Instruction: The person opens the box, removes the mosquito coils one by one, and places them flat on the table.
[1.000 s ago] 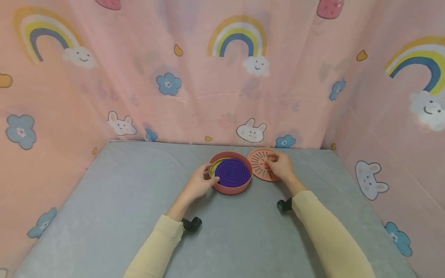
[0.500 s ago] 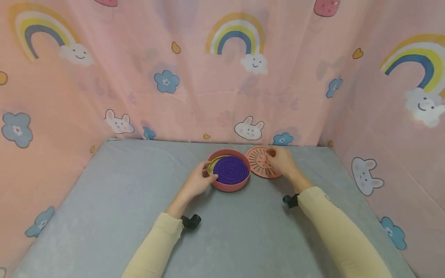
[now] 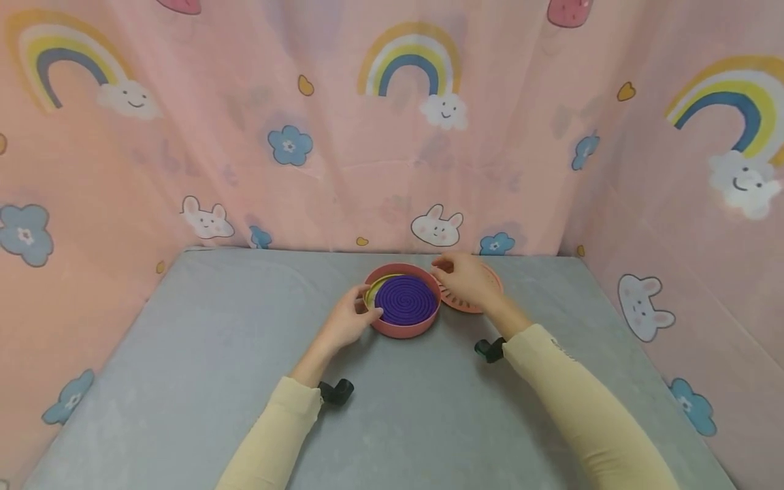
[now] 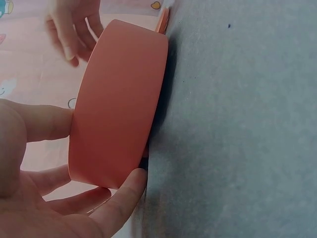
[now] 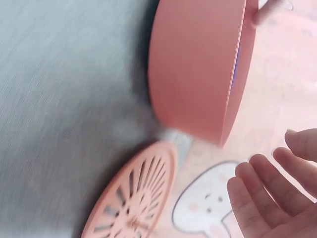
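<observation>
A round pink box (image 3: 401, 332) stands on the table with a purple mosquito coil (image 3: 405, 299) lying flat inside. Under the coil, a yellow rim (image 3: 375, 289) shows at the left. My left hand (image 3: 346, 320) grips the box's left side, with thumb and fingers spread around its wall in the left wrist view. Just right of the box lies its slotted pink lid (image 5: 133, 203), partly covered by my right hand in the head view. My right hand (image 3: 465, 279) hovers over the lid near the box's rim, holding nothing, its fingers loosely extended in the right wrist view.
Grey cloth covers the table (image 3: 392, 422). A pink curtain (image 3: 343, 197) with printed rainbows and rabbits hangs close behind the box and lid, and along both sides. A black wrist camera (image 3: 337, 392) sits on each forearm.
My right hand has left the lid's middle and moved left toward the box's rim. My left hand keeps its grip on the box. The lid and coil stay in place.
</observation>
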The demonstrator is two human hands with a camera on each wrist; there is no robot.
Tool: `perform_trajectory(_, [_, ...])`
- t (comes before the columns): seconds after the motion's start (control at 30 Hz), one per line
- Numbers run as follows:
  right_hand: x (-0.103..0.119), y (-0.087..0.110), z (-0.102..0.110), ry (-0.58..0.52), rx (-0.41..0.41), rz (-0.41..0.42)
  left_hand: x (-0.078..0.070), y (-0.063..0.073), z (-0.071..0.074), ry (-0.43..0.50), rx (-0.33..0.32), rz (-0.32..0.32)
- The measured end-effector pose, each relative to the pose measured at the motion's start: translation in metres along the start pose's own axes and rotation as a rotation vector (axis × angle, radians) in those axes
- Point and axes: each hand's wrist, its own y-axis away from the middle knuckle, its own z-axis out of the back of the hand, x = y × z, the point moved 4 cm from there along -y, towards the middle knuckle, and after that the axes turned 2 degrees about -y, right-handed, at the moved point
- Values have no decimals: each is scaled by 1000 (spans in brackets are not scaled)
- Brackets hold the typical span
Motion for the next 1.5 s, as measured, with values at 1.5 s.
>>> perform_trajectory(1.5, [20,-31,-59,56,51,90,0,0,2,-8,13,8])
